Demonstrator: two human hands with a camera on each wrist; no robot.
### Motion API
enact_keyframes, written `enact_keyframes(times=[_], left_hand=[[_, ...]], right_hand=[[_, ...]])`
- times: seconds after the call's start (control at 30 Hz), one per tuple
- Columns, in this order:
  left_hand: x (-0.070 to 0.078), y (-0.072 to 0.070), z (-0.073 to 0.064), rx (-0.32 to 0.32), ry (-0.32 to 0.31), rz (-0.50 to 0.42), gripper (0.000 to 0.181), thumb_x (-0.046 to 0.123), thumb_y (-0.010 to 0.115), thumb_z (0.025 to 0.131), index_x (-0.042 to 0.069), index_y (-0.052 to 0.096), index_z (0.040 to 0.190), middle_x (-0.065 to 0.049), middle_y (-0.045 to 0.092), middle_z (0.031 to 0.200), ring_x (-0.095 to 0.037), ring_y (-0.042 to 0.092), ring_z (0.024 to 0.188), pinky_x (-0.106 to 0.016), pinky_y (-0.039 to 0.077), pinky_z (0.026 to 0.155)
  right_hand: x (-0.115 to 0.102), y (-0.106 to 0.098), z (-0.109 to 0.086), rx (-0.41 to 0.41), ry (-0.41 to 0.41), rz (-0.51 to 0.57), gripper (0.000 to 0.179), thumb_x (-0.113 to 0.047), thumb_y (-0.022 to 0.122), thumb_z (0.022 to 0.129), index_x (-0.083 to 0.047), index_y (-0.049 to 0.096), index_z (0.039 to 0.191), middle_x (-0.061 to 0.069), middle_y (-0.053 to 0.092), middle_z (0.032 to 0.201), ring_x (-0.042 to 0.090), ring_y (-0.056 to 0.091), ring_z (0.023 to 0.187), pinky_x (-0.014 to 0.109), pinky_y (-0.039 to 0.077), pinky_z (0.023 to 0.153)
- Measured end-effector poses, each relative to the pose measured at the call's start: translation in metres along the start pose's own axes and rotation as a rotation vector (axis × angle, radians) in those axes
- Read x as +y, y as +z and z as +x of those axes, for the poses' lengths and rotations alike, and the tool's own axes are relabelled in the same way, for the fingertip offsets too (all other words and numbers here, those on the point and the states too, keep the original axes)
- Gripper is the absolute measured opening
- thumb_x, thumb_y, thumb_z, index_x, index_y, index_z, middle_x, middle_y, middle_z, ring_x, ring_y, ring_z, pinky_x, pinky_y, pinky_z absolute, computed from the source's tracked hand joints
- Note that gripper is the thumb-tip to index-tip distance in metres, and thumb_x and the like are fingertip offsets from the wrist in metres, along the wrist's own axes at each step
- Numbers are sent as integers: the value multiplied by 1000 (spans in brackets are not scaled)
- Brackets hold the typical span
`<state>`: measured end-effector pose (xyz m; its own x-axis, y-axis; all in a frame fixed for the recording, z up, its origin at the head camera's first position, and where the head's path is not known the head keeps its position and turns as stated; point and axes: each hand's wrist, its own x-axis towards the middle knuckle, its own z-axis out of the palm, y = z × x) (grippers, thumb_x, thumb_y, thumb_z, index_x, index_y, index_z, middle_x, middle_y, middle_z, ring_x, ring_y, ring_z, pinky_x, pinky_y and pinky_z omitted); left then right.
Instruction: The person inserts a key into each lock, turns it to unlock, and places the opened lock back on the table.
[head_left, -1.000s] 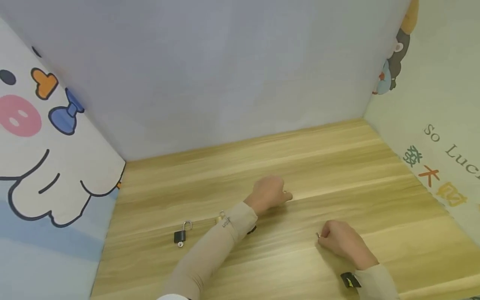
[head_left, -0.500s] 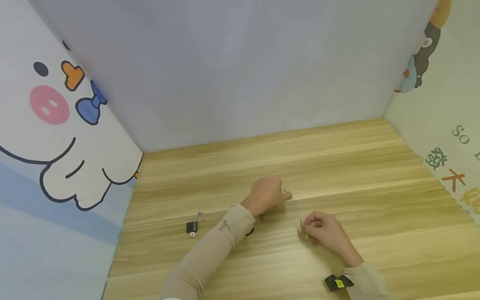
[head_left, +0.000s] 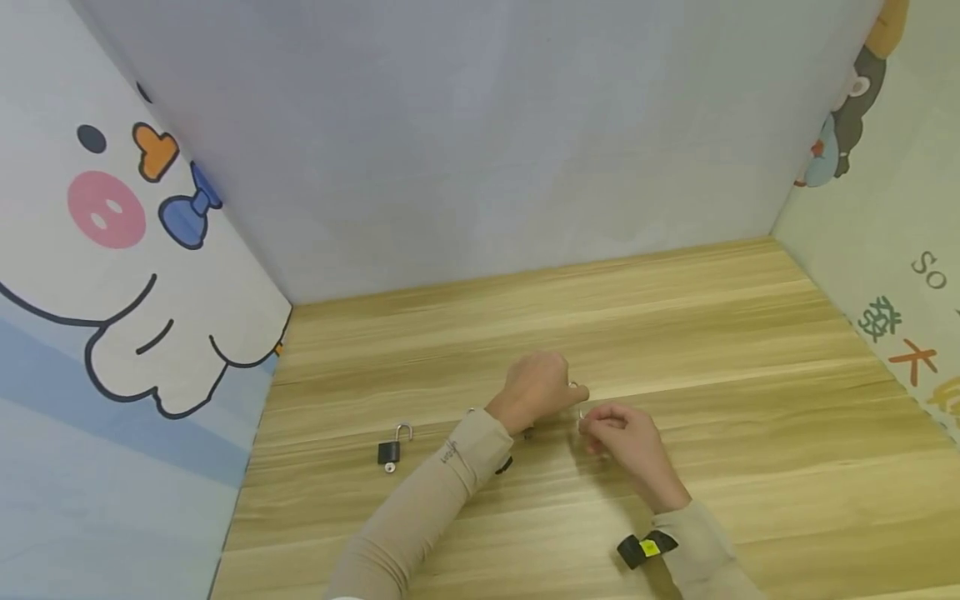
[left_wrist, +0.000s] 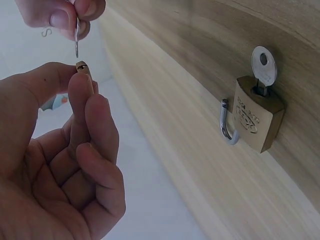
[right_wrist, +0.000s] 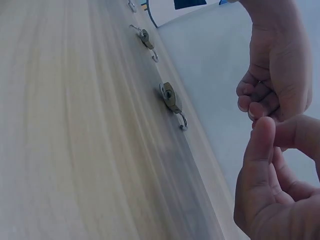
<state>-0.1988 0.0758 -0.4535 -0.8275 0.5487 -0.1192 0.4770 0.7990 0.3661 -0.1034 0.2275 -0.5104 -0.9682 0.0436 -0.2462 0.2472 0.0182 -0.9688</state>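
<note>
My left hand (head_left: 536, 385) pinches a small brass padlock (left_wrist: 84, 68) between thumb and index finger. Its keyhole end points up; most of its body is hidden by the fingers. Just right of it, my right hand (head_left: 632, 442) pinches a small silver key (left_wrist: 77, 39). The key's tip hangs just above the keyhole, apart from it. On the wooden table, in the left wrist view, lies another brass padlock (left_wrist: 252, 122) with its shackle open and a silver key (left_wrist: 264, 67) in its keyhole.
A black padlock (head_left: 388, 452) with open shackle and a key lies left of my left forearm. Brass padlocks (head_left: 528, 433) sit partly hidden near that arm; two show (right_wrist: 171, 98) in the right wrist view. Walls border the wooden table (head_left: 720, 350) at back and sides.
My right hand has moved left with the key, up close to my left hand. The left hand stays nearly in place, still holding the brass padlock. The head view has shifted to the left.
</note>
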Motion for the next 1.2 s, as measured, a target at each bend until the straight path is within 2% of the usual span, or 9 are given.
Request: enact_keyframes(times=[0.17, 0.43, 0.8, 1.03, 1.2], left_hand=[[2, 1, 1, -4, 7, 5, 55, 30, 68, 89, 18, 32, 49, 10, 20, 42, -3, 14, 38, -19, 16, 37], [1, 2, -2, 0, 21, 27, 53, 28, 69, 87, 17, 31, 52, 9, 20, 44, -3, 13, 40, -19, 16, 37], [-1, 2, -3, 10, -7, -9, 55, 30, 71, 89, 17, 32, 52, 9, 21, 44, -3, 15, 38, -19, 16, 37], [-1, 5, -5, 26, -6, -33, 54, 30, 69, 91, 17, 34, 51, 10, 23, 42, -2, 18, 37, -18, 18, 37], [-3, 4, -4, 20, -48, -29, 52, 31, 69, 91, 18, 36, 53, 10, 25, 44, -3, 21, 38, -19, 20, 37]], right_hand=[[-1, 0, 4, -16, -17, 39, 18, -6, 64, 95, 10, 65, 104, 24, 70, 102, 30, 69, 80, 33, 57, 72], [-2, 2, 7, -15, 19, 60, 18, -6, 64, 95, 10, 66, 103, 23, 70, 101, 26, 69, 81, 32, 57, 74], [-2, 12, 14, 62, 41, 128, 20, -1, 62, 94, 15, 64, 105, 25, 69, 102, 19, 70, 76, 32, 58, 75], [-3, 17, 16, 115, 51, 212, 20, 2, 65, 93, 16, 61, 107, 17, 71, 97, 21, 71, 80, 29, 57, 77], [0, 21, 15, 91, 34, 232, 28, -5, 66, 96, 18, 61, 110, 17, 69, 100, 21, 71, 83, 30, 57, 78]])
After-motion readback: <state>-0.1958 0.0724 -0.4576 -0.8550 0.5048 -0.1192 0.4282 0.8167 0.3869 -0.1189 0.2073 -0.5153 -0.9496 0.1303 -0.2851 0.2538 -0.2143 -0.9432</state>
